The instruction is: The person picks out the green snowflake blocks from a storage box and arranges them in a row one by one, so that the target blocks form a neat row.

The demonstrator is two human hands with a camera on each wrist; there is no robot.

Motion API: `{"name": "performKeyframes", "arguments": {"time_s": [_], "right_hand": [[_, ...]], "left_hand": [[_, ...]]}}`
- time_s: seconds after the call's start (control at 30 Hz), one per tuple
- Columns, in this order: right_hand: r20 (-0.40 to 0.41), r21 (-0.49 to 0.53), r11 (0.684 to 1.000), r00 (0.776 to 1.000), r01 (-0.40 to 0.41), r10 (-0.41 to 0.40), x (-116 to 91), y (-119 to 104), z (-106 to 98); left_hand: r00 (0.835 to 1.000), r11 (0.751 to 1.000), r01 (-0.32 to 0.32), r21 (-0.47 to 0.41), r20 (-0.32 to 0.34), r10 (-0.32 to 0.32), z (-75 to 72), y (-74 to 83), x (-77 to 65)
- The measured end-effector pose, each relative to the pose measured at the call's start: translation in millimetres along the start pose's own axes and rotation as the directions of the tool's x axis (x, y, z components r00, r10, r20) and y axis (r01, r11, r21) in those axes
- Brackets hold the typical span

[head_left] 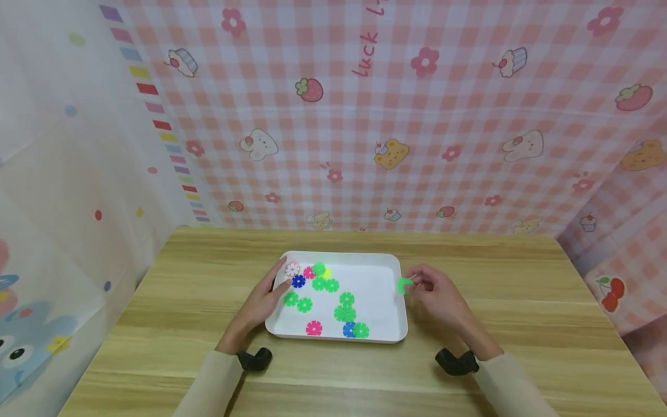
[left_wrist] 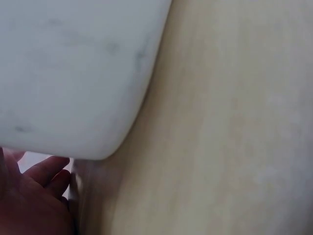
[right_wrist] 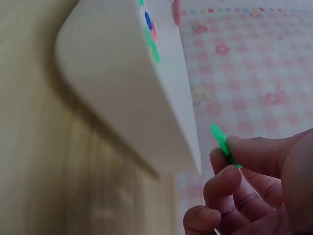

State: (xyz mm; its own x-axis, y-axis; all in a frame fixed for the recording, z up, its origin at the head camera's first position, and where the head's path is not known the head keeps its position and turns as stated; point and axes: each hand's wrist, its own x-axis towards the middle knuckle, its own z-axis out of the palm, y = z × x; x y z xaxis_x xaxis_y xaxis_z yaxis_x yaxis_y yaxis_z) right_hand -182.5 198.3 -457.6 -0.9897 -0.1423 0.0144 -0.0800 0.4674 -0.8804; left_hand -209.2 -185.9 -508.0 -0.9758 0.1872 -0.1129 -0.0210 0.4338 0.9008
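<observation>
A white rectangular tray (head_left: 377, 275) rests on the wooden table. My left hand (head_left: 259, 304) grips its left side, thumb over the rim. In the left wrist view the tray's outer wall (left_wrist: 73, 78) fills the upper left, and part of the left hand (left_wrist: 32, 200) shows below it. Just at the tray's right rim, my right hand (head_left: 439, 294) pinches a green snowflake disc (head_left: 403, 285) between thumb and forefinger. The right wrist view shows that disc (right_wrist: 221, 139) edge-on, apart from the tray. Several green snowflake discs (head_left: 344, 313) lie inside, some overlapping.
Also in the tray are a dark blue disc (head_left: 298, 281), a pink disc (head_left: 314, 328), a pale disc (head_left: 292, 269), a blue disc (head_left: 349, 329) and a partly covered yellow disc (head_left: 327, 273). Behind the wooden table (head_left: 469, 255) hangs a pink checked cloth (head_left: 354, 185).
</observation>
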Motion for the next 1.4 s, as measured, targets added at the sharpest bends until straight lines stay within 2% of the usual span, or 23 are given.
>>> {"name": "performKeyframes", "arguments": {"time_s": [0.23,0.5,0.87,1.1,1.4], "right_hand": [[-0.019,0.026,1.000,1.000,-0.011,0.011,-15,23,-14],[0.054,0.040,0.997,0.997,-0.064,0.062,-28,42,-15],[0.133,0.005,0.994,0.986,-0.105,0.103,-30,55,-16],[0.132,0.037,0.991,0.984,-0.128,0.122,-29,58,-16],[0.073,0.038,0.996,0.994,-0.083,0.080,-31,60,-13]], "left_hand": [[1.000,1.000,-0.001,-0.004,-0.005,0.001,0.2,0.4,-0.5],[1.000,1.000,0.004,-0.003,-0.007,-0.004,0.7,1.5,-0.9],[1.000,1.000,0.006,-0.005,-0.005,-0.006,0.8,-0.5,-0.4],[1.000,1.000,0.007,0.000,-0.011,-0.007,0.9,-2.2,-0.2],[1.000,1.000,0.011,-0.001,-0.013,-0.011,0.7,-0.4,-0.1]]}}
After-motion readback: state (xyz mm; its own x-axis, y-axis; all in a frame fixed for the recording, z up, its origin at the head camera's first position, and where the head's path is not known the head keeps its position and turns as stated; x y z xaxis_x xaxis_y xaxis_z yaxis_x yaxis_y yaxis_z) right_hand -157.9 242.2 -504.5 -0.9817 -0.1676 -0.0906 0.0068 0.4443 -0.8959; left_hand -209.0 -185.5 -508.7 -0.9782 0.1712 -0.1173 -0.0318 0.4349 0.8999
